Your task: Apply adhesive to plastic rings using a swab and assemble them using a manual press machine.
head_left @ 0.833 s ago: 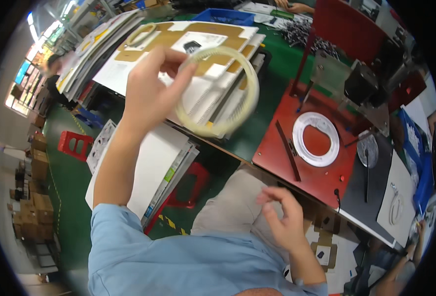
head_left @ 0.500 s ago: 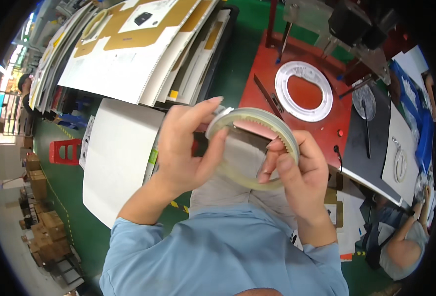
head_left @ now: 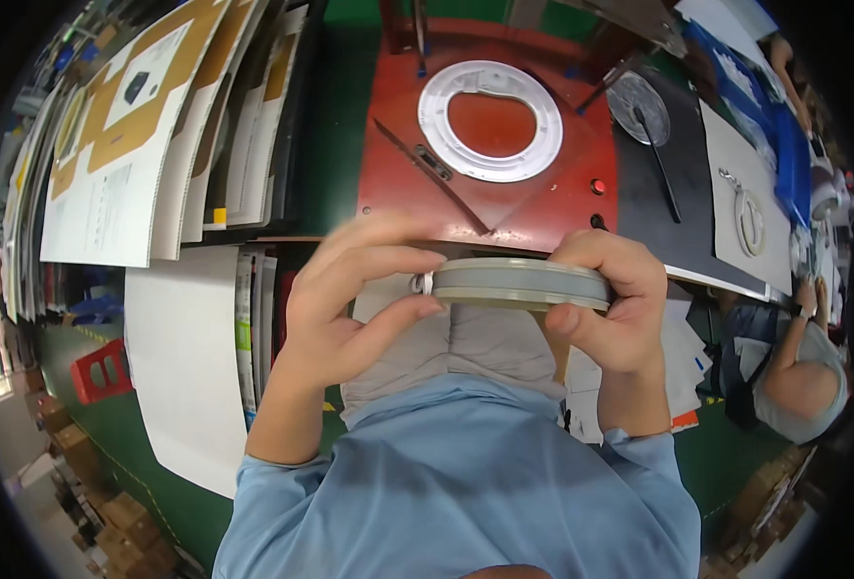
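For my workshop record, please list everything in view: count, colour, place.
Ring: 1, greyish, centre
Base: 1, red, tabletop
Round frame: 1, white, on base
Strip: 1, dark, on base
Button: 1, red, on base
Stacked cardboard: several, white and brown, left
Large board: 1, white, left
Stool: 1, red, far left
Thin loop: 1, white, right
Boxes: several, brown, lower left
Other people: at least 2, one grey-topped, edges
Left hand: 1, bare, at ring
Right hand: 1, bare, gripping ring
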`<state>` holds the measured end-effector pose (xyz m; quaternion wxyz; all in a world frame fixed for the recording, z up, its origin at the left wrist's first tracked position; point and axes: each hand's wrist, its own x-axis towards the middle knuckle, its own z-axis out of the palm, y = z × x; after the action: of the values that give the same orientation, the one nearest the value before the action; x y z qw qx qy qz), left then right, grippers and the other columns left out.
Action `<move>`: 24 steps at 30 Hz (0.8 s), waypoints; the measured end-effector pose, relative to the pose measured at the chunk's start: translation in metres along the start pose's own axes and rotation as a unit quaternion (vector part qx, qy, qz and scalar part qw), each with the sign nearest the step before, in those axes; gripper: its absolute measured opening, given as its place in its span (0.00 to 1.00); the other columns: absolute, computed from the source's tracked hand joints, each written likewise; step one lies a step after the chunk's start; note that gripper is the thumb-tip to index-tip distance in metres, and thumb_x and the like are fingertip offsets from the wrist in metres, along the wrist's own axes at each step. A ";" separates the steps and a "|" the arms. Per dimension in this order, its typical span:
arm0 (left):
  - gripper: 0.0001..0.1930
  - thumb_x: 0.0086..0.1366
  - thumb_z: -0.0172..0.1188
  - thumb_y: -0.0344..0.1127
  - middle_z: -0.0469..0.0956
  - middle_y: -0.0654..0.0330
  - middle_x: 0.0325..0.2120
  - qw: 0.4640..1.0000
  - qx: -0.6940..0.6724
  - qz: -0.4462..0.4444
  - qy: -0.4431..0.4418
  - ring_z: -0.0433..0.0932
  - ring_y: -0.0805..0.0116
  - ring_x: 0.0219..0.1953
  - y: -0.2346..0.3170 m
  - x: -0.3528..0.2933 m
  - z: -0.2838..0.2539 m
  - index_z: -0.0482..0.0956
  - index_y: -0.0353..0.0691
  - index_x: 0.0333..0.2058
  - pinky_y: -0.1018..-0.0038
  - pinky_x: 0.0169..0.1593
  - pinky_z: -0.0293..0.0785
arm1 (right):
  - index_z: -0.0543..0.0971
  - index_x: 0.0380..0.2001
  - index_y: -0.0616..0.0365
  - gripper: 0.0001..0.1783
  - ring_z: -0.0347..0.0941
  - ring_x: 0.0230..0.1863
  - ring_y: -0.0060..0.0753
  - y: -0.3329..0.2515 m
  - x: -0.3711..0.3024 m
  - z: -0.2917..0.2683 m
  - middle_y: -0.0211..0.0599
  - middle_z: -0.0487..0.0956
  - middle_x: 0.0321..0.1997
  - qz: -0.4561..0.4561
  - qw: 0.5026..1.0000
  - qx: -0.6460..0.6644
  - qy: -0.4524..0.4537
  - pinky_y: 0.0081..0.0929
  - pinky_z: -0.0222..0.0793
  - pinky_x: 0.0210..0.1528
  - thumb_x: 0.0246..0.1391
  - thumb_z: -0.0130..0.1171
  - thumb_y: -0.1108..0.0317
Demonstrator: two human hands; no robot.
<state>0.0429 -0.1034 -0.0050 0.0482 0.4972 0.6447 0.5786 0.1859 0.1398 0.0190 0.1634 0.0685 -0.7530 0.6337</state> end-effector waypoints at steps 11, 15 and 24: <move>0.23 0.54 0.80 0.25 0.89 0.48 0.47 0.990 -0.053 -0.087 -0.098 0.88 0.58 0.46 -0.001 0.014 0.021 0.88 0.29 0.50 0.68 0.52 0.82 | 0.84 0.36 0.65 0.14 0.75 0.29 0.19 0.014 -0.016 -0.022 0.33 0.83 0.30 -0.008 0.995 0.086 0.045 0.19 0.66 0.31 0.51 0.78 0.70; 0.22 0.55 0.79 0.26 0.89 0.52 0.44 0.995 0.000 -0.070 -0.075 0.89 0.58 0.42 0.000 0.018 0.036 0.88 0.34 0.51 0.70 0.46 0.83 | 0.84 0.39 0.65 0.12 0.78 0.35 0.19 0.023 -0.029 -0.031 0.33 0.85 0.36 0.073 0.981 0.166 0.069 0.18 0.69 0.38 0.55 0.75 0.71; 0.20 0.59 0.76 0.22 0.89 0.52 0.44 0.989 -0.039 -0.144 -0.022 0.87 0.64 0.43 -0.030 0.001 0.038 0.86 0.31 0.51 0.72 0.50 0.83 | 0.82 0.49 0.66 0.14 0.81 0.43 0.25 0.069 -0.027 -0.143 0.38 0.85 0.45 0.153 0.881 -0.289 0.343 0.25 0.77 0.49 0.69 0.65 0.65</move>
<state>0.0494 -0.0713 -0.0404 0.1644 0.4096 0.6855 0.5791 0.2123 0.2895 -0.0338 0.3249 -0.3194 -0.8006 0.3892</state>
